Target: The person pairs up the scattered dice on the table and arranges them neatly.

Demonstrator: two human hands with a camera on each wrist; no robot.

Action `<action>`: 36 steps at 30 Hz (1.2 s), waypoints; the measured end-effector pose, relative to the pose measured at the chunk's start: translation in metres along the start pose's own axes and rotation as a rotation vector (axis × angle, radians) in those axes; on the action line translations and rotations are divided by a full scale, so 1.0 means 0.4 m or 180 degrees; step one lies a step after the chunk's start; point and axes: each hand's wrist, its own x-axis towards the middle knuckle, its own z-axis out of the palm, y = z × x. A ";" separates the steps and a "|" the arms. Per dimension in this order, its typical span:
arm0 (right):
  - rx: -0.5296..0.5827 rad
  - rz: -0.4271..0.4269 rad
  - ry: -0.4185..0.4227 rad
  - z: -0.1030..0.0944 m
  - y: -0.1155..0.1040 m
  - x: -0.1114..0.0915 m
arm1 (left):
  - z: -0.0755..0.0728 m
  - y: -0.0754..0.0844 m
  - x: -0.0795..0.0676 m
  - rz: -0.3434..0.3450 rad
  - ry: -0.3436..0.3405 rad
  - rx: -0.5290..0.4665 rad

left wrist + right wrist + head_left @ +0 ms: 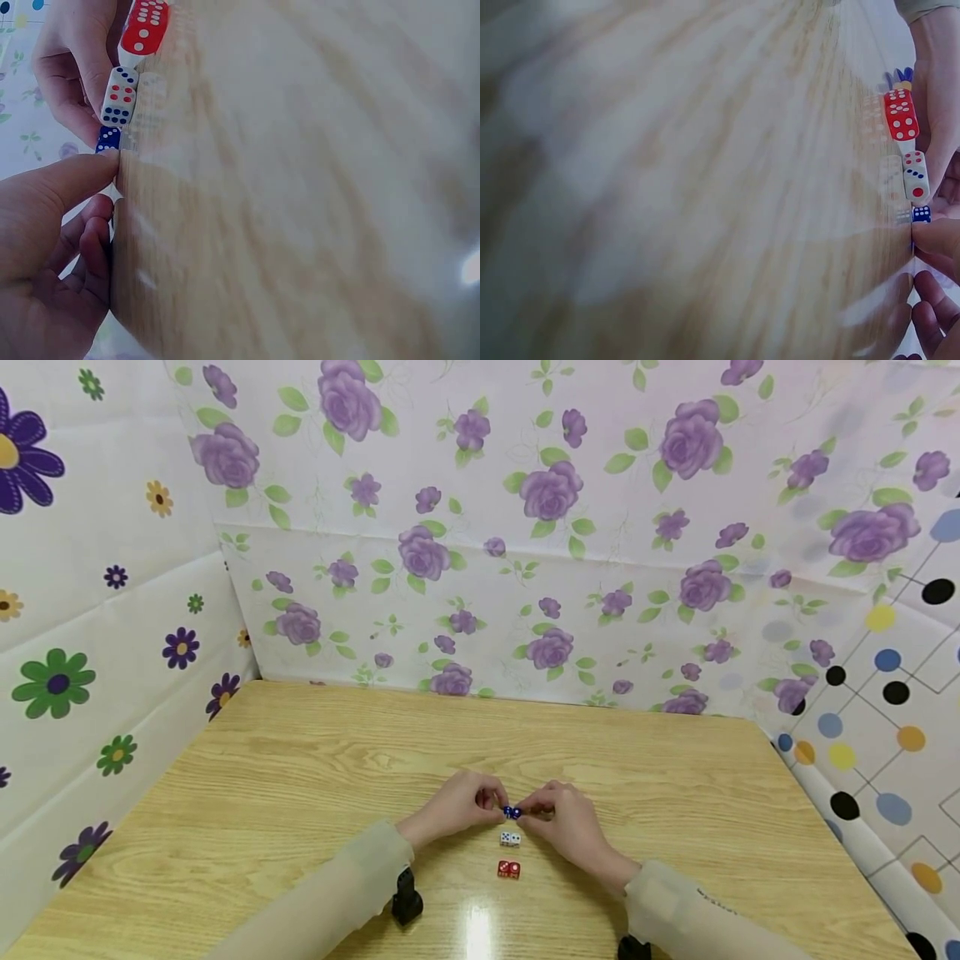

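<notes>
Two small blue dice [512, 812] with white pips sit side by side on the table, between the fingertips of both hands. My left hand [463, 803] pinches the left blue die with thumb and fingers. From the other side my right hand [567, 823] pinches the right one. Closer to me lies a pair of white dice [510, 839], touching each other, and nearer still a pair of red dice [508, 869]. Part of a blue die [109, 137] shows past the thumb in the left wrist view; another blue face [922, 214] appears in the right wrist view.
The wooden table [337, 743] reflects light near its front. A floral curtain [487, 543] hangs behind it, with patterned sheets at left and right. Black wrist devices [407, 900] sit under the sleeves.
</notes>
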 end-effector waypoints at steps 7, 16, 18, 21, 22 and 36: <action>-0.0002 -0.0009 -0.0017 0.000 0.000 0.002 | -0.003 0.000 -0.001 -0.0007 -0.0022 -0.0014; -0.0016 -0.0029 -0.0011 -0.002 -0.001 0.002 | -0.003 0.001 0.001 0.0018 -0.0011 0.0027; -0.0023 -0.0032 -0.0008 -0.002 -0.003 0.001 | -0.003 0.002 0.000 0.0016 -0.0010 0.0029; -0.0024 -0.0030 -0.0010 -0.004 -0.004 0.000 | -0.002 0.002 0.000 0.0034 -0.0003 0.0011; -0.0020 -0.0029 -0.0012 -0.004 -0.005 0.000 | -0.002 0.002 0.000 0.0041 -0.0003 0.0005; 0.0015 -0.0045 -0.0050 -0.010 -0.004 -0.001 | -0.004 0.004 0.001 0.0047 -0.0014 0.0019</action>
